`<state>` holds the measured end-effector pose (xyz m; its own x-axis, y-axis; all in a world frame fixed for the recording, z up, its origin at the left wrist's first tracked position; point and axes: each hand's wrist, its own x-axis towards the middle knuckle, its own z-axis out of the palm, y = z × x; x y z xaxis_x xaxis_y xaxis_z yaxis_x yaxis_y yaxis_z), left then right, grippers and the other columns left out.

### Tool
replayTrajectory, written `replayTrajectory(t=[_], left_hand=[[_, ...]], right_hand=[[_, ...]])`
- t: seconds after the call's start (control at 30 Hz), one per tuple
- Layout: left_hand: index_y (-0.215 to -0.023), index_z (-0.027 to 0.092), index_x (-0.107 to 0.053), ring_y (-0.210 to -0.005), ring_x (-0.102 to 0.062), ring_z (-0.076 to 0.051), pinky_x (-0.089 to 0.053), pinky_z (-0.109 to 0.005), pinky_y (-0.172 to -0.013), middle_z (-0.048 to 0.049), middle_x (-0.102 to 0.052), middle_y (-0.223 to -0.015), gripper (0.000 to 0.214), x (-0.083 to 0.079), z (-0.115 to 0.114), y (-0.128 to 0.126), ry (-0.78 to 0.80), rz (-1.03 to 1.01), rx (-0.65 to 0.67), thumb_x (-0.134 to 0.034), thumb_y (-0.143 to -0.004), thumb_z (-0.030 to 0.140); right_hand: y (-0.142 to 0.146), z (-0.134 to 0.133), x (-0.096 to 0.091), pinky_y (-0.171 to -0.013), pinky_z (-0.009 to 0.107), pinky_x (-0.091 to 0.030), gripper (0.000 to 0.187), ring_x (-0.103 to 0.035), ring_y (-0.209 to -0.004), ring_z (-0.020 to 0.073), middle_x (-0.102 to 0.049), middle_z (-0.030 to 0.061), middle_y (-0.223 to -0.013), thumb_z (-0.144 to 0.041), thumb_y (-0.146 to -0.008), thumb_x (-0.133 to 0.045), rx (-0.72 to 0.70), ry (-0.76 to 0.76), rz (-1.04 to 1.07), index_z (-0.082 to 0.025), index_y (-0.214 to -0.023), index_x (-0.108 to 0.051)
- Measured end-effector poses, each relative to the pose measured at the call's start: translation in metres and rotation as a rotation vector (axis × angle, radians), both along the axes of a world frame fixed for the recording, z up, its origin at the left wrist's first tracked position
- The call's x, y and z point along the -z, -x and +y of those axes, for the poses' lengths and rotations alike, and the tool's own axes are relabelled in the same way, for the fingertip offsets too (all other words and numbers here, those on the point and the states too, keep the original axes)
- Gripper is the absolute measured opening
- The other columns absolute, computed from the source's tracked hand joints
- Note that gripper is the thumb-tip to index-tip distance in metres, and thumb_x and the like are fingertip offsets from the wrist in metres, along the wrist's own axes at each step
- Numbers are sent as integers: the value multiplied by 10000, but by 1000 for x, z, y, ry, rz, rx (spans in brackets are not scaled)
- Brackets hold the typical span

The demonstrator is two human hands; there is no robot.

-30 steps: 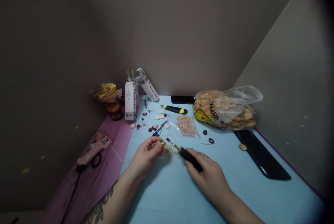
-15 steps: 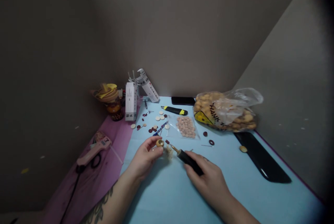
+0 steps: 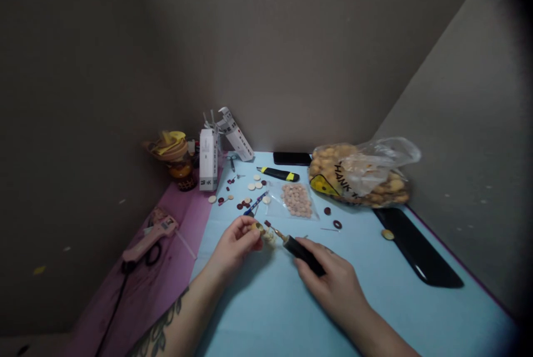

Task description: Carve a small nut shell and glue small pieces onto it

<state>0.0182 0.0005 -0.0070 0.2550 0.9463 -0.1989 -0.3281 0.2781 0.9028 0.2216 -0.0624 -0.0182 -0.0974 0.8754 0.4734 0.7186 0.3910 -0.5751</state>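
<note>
In our left hand (image 3: 235, 243) we pinch a small, round, tan, hollowed piece (image 3: 257, 227) over the light-blue counter (image 3: 268, 307); just right of it, a dark-red cylindrical bit (image 3: 267, 224) tips the black-handled tool (image 3: 302, 254) we grip in our right hand (image 3: 335, 276).

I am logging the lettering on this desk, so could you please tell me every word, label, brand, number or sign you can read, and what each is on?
"HANK", followed by a partly hidden letter: on the clear bag.
"钻头": low on the upright white box.
Too small to read: the print on the leaning white box.
Too blurred to read: the marks on the dark cup.
</note>
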Motion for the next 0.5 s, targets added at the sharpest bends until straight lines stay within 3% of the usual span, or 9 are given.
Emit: replayTrajectory(t=[0.13,0.5], left_hand=[[-862,159,-609,-584,-527,-94,-380,-213,-566,18,-612,-659,336,-2,1,0,-47,59,16,-798,-669,356],[-820,183,-617,-634,-545,-108,-416,-225,-635,22,-615,-700,305,-5,0,-1,-56,98,-99,-828,-609,249]], right_hand=[[1,-2,-4,-742,254,-578,275,-725,-840,178,-755,47,-976,-202,-847,-548,-14,0,16,-202,-1111,-623],[2,-2,-4,-736,269,-580,291,-720,-817,179,-751,42,-949,-190,-846,-543,-38,10,15,-217,-1129,-606]])
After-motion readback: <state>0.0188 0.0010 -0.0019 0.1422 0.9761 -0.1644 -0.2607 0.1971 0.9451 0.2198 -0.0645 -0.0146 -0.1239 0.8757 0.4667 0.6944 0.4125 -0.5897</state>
